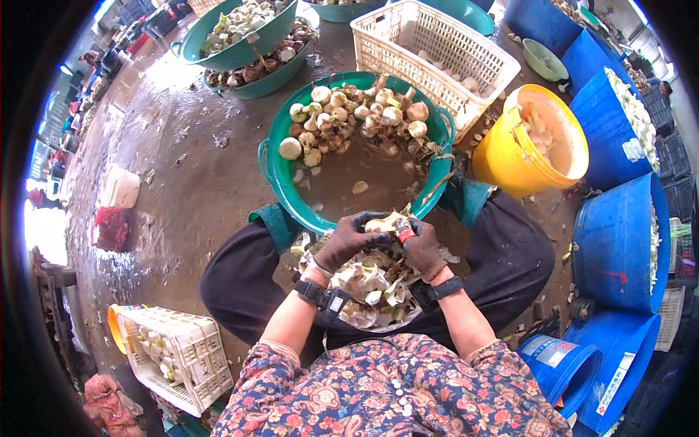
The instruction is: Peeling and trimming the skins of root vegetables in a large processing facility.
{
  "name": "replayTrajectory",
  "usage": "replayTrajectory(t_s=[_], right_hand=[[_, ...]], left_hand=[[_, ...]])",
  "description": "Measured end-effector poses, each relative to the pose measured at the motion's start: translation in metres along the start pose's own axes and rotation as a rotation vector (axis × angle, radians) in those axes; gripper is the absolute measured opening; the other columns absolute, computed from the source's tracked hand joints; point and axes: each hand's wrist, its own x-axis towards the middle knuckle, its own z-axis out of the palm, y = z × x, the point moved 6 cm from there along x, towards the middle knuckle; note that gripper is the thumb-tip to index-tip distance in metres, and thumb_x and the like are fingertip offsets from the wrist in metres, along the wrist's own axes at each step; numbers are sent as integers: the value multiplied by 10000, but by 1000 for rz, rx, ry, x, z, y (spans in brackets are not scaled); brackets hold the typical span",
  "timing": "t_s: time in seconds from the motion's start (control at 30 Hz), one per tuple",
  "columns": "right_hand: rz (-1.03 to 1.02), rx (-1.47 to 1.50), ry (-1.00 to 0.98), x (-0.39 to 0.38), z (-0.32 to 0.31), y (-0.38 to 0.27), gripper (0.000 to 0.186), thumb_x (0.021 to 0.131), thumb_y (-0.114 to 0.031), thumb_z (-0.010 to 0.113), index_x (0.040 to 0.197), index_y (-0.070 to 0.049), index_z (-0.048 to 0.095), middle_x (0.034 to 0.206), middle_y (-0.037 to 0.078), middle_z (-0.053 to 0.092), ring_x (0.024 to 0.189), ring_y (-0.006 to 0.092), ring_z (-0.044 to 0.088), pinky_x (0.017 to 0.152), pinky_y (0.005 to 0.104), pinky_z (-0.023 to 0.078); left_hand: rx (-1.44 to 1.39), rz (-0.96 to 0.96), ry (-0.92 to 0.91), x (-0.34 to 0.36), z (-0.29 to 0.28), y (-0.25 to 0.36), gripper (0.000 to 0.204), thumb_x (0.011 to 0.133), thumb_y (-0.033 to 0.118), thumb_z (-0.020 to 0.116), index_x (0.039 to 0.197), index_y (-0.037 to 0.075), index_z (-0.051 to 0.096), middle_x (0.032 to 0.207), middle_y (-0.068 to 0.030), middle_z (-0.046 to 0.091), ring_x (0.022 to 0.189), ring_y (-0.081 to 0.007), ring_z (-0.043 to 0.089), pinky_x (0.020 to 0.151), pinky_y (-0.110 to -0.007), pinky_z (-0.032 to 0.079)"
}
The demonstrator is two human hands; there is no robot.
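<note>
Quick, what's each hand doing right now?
Left hand: closed around a pale bulb.
Right hand: closed on a small red-handled tool, at the same bulb.

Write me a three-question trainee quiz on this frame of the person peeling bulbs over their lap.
1. True or false: both gloved hands, left hand and right hand, meet on one pale bulb.
2. Which container stands directly ahead of the knees? A. round green plastic basin of muddy water and bulbs B. yellow plastic bucket C. white slatted plastic crate
3. What lies heaped in the lap beneath the hands?

Key: 1. True. 2. A. 3. A pile of pale peeled skins.
</note>
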Motion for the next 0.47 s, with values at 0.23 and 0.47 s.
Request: replayTrajectory(t_s=[0.23,0.47], right_hand=[[554,1076,-243,-21,23,27,370,905,-314,450,1095,-17,563,967,121,629,787,225,644,712,341,543],[391,705,-326,-14,30,35,412,896,-388,467,1158,-81,549,1004,89,624,870,193,627,777,302,516]], left_hand=[[-395,23,91,-10,17,-7,493,768,165,683,1188,-5,487,1095,-80,562,963,-152,553,834,-283,459],[318,145,139,-12,11,-6,551,740,223,721,1197,35,475,1182,-123,529,1049,-223,538,930,-308,416]])
